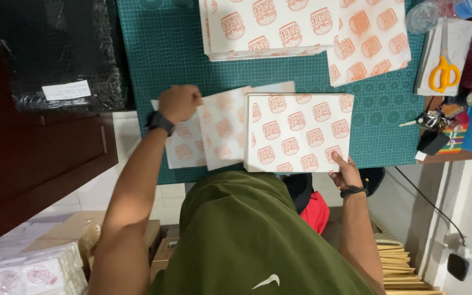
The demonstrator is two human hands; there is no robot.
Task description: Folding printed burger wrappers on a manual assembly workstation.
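**Loose sheets could slide out of square**

Head view: my left hand (pixel 178 104) is closed in a fist, pressing on the fanned printed sheets (pixel 203 134) on the green cutting mat (pixel 159 49). My right hand (pixel 346 173) pinches the near corner of the squared stack (pixel 297 132) — a light grip. If my fist drags, the loose sheets may crease or skew; the stack overhangs the mat's edge and could tip.

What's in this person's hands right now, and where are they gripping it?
The right hand holds the stack of printed paper sheets at its near right corner. The left hand presses, fisted, on loose sheets beside it.
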